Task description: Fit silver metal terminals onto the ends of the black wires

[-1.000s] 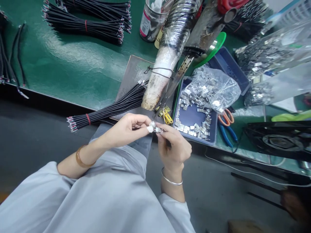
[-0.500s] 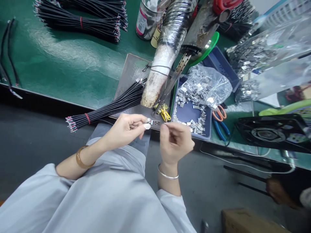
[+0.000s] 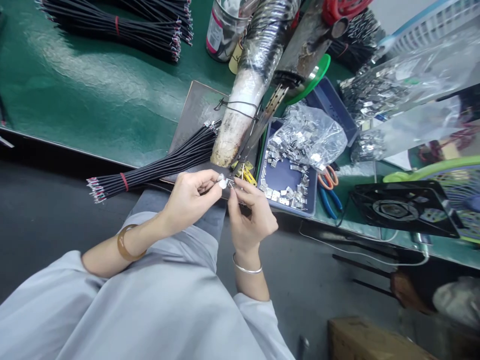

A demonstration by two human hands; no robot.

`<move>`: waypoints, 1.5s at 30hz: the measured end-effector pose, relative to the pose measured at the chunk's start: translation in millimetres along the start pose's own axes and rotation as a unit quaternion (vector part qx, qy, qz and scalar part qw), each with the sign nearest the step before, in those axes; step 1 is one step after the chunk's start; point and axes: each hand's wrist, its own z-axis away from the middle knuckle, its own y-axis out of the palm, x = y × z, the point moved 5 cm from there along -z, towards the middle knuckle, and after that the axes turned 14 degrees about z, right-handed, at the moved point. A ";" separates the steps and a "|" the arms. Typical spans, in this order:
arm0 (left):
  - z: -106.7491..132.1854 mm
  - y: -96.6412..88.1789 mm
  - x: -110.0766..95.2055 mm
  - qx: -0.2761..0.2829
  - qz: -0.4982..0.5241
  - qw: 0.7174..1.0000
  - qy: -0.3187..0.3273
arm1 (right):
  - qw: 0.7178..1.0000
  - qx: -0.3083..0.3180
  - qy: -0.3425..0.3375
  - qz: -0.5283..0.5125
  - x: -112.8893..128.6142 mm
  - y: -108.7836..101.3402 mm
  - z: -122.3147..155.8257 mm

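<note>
My left hand [image 3: 193, 200] pinches a small metal USB connector [image 3: 230, 182] between thumb and finger, the fingertips wearing white covers. Thumb and fingers of my right hand [image 3: 250, 212] close in at the connector's other side; whatever they pinch is too small to make out. Just behind my hands lie yellow-handled cutters [image 3: 248, 176]. A bundle of black cables [image 3: 157, 167], tied with a red band, rests on the grey board [image 3: 191, 107] by my left hand. Right of my hands, a blue tray [image 3: 287, 172] holds many loose metal connectors and a clear bag of them [image 3: 315, 132].
A white-tipped duct hose [image 3: 240, 105] and a metal stand arm [image 3: 258, 130] slant down over the board. Pliers [image 3: 329, 192] with orange and blue handles and a black fan [image 3: 407, 207] lie rightward. More cable bundles [image 3: 112, 25] and a jar [image 3: 225, 32] stand behind.
My right hand has moved left, its fingertips now meeting the connector in my left hand; before, a gap lay between them. The whole view has shifted slightly.
</note>
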 end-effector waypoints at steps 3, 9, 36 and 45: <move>0.0 1.9 -0.7 -0.028 -0.025 0.999 0.031 | 1.000 -0.010 0.011 -0.003 0.7 1.8 -1.4; -2.1 3.6 -4.8 -0.044 -0.048 0.996 0.065 | 0.999 -0.010 0.031 -0.035 -2.1 4.3 -5.7; -2.1 2.9 -7.1 -0.049 -0.065 0.995 0.053 | 1.000 -0.001 0.013 -0.025 3.5 -1.7 -11.7; 8.3 7.5 -9.1 0.028 -0.103 0.990 0.088 | 0.990 0.135 0.051 -0.004 -22.6 -14.0 15.2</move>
